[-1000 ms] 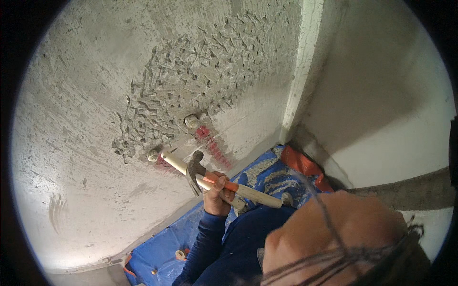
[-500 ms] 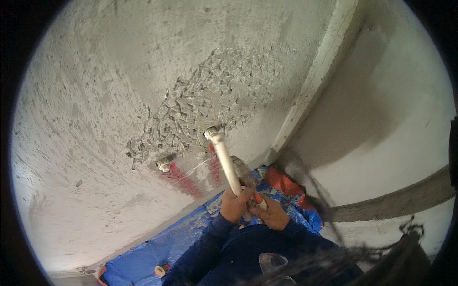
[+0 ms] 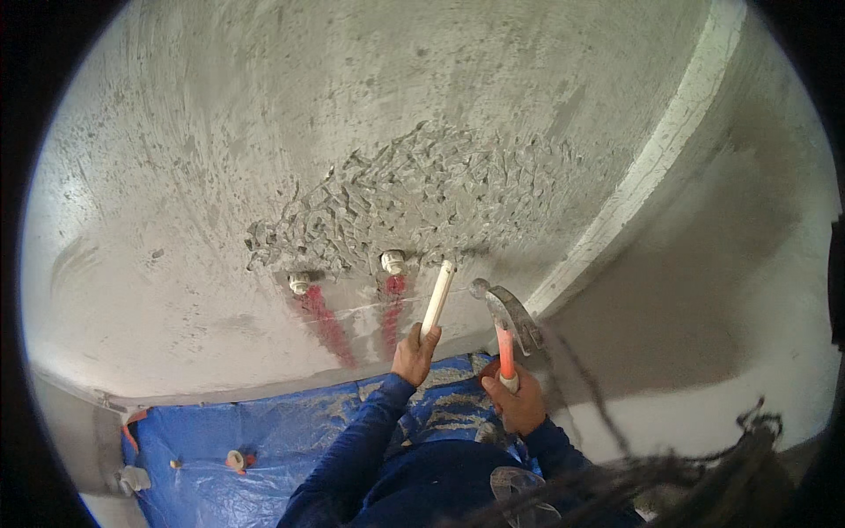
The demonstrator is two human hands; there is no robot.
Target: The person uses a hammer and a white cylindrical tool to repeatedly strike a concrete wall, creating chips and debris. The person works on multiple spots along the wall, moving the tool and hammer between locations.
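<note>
The person's left hand has its fingers wrapped around the lower end of a cream-coloured rod-like chisel, whose tip rests against the grey plastered wall just at the lower edge of the chipped, roughened patch. At about three o'clock from it, the right hand has its fingers closed tight on the orange grip of a claw hammer, the steel head raised just beside the chisel and apart from it. At nine o'clock from the chisel tip, two white pipe stubs stick out of the wall, each with a red streak running down beneath it. A blue tarpaulin lies on the floor at six o'clock. The risk appears to be the nearness of the chisel tip to the closer stub: a glancing blow could skid the tip sideways into the fitting, or the hammer could slip off the narrow shaft onto the left knuckles.
</note>
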